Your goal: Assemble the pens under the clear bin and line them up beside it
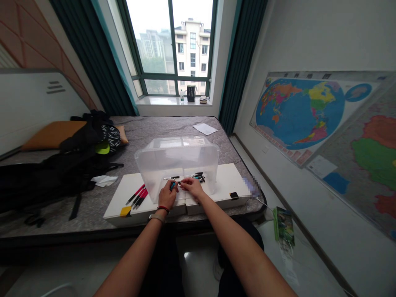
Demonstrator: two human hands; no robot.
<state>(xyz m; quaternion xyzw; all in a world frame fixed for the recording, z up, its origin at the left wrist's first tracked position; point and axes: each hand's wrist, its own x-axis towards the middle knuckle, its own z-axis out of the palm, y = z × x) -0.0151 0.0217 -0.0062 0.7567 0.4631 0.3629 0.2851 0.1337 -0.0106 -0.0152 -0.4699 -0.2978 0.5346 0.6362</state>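
Note:
My left hand (167, 195) is closed around a small teal-and-black pen (172, 186), mostly covered by the fingers. Close against it, the fingertips of my right hand (192, 187) pinch the dark end of the same pen. Both hands are at the near, open side of a clear plastic box (154, 159) lying on its side. Inside the box, just beyond my hands, lie several dark and silver pens (198, 177). Several pink-and-black pens (140, 197) lie in a row on the white box (123, 189) left of my left hand.
Another white box (227, 175) supports the right side, with a black tab (234, 195) near its front edge. Both stand on a grey mattress (130, 128). A dark backpack (62, 173) and crumpled tissue (104, 180) lie left; paper (205, 129) lies behind.

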